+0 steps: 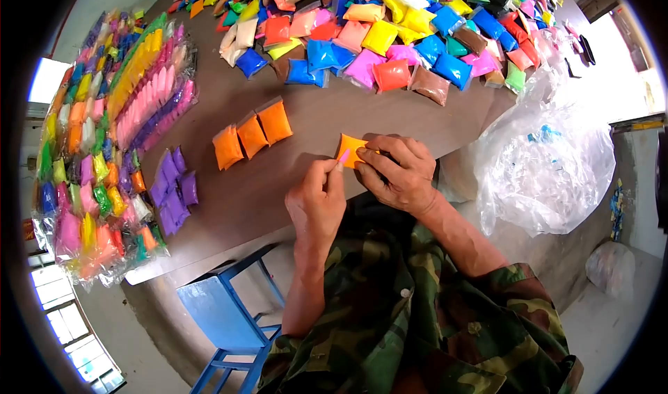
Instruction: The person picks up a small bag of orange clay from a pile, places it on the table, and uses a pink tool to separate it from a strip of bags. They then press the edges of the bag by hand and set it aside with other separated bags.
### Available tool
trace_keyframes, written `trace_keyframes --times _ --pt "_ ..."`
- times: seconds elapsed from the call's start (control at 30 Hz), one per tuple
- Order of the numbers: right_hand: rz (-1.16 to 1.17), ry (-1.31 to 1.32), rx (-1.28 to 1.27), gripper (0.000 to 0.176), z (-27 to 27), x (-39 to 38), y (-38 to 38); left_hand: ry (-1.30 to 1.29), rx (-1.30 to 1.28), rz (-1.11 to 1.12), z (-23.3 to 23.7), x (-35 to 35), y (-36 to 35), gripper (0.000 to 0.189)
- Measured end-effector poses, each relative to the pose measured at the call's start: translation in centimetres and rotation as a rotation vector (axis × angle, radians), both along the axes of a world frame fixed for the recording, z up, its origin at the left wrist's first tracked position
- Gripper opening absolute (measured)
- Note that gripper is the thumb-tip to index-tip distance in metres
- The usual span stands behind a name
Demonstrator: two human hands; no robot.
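Near the table's front edge, my right hand [400, 170] has its fingers closed on a small orange packet [350, 145], which is partly hidden under them. My left hand [319, 196] pinches a thin pink strip [344, 157] between thumb and finger, held against the packet's near left side. I cannot make out exactly what the strip is. To the left of my hands lies a row of three orange packets [252, 135], side by side. Further left is a group of several purple packets [171, 192].
A big heap of mixed coloured packets [379, 38] covers the back of the brown table [278, 185]. Clear bags of coloured packets [94, 178] line the left side. At the right hangs a clear plastic bag [543, 178]. A blue chair [223, 310] stands below the front edge.
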State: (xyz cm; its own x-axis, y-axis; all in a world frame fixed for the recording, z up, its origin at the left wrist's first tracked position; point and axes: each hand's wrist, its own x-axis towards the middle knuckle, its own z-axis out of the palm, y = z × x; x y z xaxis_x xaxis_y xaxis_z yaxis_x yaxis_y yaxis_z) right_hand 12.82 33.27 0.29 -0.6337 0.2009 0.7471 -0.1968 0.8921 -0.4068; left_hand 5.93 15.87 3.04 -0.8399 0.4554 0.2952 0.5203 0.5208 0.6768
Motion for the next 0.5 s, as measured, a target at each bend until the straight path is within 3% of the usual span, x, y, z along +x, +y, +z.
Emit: trace_keyframes --times 0.23,0.33,0.5 --pt "0.001 -0.006 -0.02 0.022 0.0 0.0 -0.2 -0.024 -0.025 0.113 0.1 -0.5 -0.8 0.008" --pt "0.0 -0.019 -0.033 0.022 -0.2 0.1 -0.3 -0.077 0.083 0.038 0.7 0.9 0.0 0.008" --pt "0.01 -0.009 -0.04 0.023 0.5 0.1 -0.2 0.052 -0.012 0.07 -0.5 0.7 -0.6 0.009"
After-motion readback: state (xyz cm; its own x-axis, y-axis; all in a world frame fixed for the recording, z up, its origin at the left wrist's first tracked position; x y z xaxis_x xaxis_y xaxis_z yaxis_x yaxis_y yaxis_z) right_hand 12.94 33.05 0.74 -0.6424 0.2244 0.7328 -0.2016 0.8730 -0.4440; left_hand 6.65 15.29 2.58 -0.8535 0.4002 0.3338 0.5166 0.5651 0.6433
